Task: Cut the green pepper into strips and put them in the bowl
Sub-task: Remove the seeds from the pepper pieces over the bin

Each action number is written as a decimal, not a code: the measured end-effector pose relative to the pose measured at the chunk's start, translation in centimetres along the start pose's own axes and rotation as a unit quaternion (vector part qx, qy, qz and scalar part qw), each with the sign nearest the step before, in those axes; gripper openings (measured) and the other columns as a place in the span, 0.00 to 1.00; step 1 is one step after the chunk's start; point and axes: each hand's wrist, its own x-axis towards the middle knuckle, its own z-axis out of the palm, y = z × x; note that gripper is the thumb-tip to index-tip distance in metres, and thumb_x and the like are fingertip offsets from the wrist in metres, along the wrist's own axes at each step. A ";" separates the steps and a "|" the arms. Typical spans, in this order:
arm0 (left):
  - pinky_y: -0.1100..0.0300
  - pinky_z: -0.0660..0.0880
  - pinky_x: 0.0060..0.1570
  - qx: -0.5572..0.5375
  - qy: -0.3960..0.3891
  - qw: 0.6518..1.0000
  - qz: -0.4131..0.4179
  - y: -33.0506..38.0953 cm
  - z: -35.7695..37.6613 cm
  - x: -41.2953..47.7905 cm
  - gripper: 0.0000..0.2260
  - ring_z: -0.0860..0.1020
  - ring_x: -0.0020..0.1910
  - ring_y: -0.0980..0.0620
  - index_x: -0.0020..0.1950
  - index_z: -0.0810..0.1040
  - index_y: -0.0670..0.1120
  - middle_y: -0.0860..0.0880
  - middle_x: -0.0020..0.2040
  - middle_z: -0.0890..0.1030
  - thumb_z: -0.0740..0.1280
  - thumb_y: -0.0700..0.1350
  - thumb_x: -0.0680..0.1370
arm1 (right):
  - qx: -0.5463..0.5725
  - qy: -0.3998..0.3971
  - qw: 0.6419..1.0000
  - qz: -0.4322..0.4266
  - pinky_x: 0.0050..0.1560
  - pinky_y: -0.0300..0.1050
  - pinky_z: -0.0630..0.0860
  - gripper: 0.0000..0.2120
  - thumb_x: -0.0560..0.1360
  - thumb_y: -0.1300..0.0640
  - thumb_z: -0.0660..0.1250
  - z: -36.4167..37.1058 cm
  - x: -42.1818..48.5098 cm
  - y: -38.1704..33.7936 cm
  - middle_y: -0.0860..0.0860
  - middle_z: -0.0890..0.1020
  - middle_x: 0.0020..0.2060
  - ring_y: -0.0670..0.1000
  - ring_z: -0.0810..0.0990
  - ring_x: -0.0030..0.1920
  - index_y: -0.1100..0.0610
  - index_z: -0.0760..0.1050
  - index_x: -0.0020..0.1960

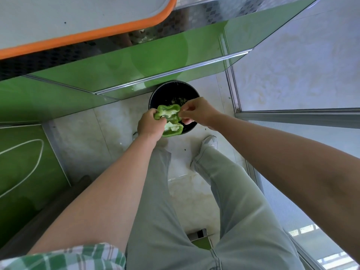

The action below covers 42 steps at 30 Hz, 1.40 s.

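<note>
A round black bin [169, 92] stands on the pale tiled floor [87, 137], close against the foot of glossy green cabinet fronts [136, 61], with pale scraps in its bottom. Above the cabinets, a white board with an orange rim [78, 14] lies at the desk's edge. A metal-framed glass panel [292, 75] borders the floor's right edge, and a white shoe [210, 142] below pale trousers [155, 211] stands near the bin.

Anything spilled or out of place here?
A few small scraps lie on the floor outside the black container. Otherwise nothing: left hand grips the opened green pepper, right hand picks at it.
</note>
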 end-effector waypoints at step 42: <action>0.58 0.66 0.26 -0.137 -0.155 0.977 -0.046 2.0 -2.1 -1.8 0.12 0.73 0.28 0.50 0.58 0.71 0.37 0.41 0.39 0.76 0.54 0.41 0.79 | -0.312 0.139 0.910 -0.236 0.40 0.49 0.76 0.07 0.69 0.55 0.74 1.5 -0.9 -1.2 0.50 0.79 0.45 0.52 0.78 0.44 0.55 0.80 0.46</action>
